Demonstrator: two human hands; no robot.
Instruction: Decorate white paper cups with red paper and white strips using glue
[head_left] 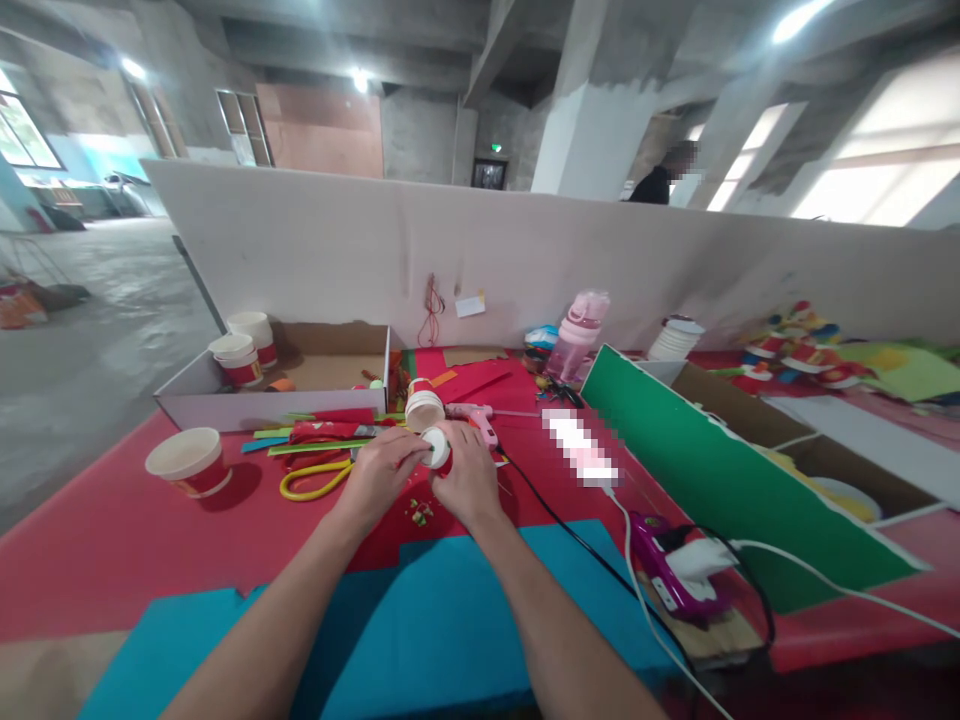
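Note:
My right hand (pixel 466 478) is wrapped round a small red and white paper cup (pixel 436 449), whose white end faces me. The fingers of my left hand (pixel 381 470) are pinched together at the cup's left edge; whether they hold something small is hidden. Just behind my hands stand stacked paper cups (pixel 424 405) and a pink glue gun (pixel 484 425). Yellow-handled scissors (pixel 316 481) lie to the left of my left hand. Small green and yellow scraps (pixel 420 513) are on the red table cover below the cup.
A large paper cup (pixel 190 462) and an open box (pixel 274 408) stand at left. At right are a purple power strip (pixel 675 575) with cables and a green-sided box (pixel 712 480). A pink bottle (pixel 578 335) stands by the partition (pixel 337 240). Blue sheets (pixel 420 640) cover the front edge.

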